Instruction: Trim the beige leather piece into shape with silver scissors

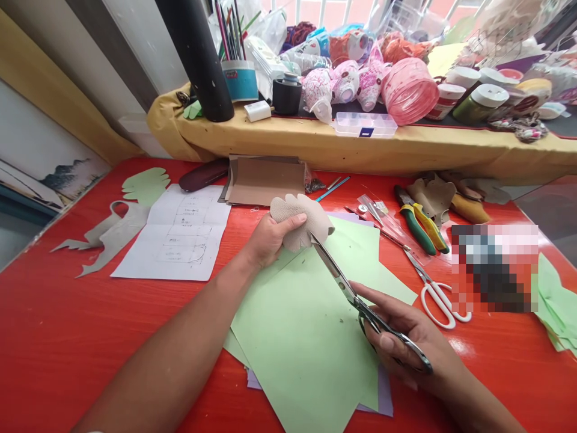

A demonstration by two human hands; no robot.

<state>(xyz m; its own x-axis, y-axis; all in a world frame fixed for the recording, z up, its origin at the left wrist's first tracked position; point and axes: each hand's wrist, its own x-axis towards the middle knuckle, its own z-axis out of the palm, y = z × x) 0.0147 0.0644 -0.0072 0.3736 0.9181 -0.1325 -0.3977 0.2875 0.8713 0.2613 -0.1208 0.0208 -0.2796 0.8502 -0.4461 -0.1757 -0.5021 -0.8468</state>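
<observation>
My left hand (270, 240) grips a scalloped piece of beige grained leather (297, 219) above the papers, and the leather bends in my fingers. My right hand (406, 340) is shut on the black loop handles of long steel scissors (349, 288). The scissor tips reach the lower edge of the leather, and the blades look nearly closed. Both hands are over pale green paper sheets (297, 337), which lie on a lilac sheet (384, 391). My right hand's lower fingers hide part of the handles.
The red table (67, 325) holds a drawn paper pattern (180, 234), green and grey cutouts, and brown card (265, 180). To the right lie white-handled scissors (439, 304) and green-yellow pliers (419, 225). A pixelated patch (493, 267) covers an item. A yellow-draped shelf (360, 150) holds crafts behind.
</observation>
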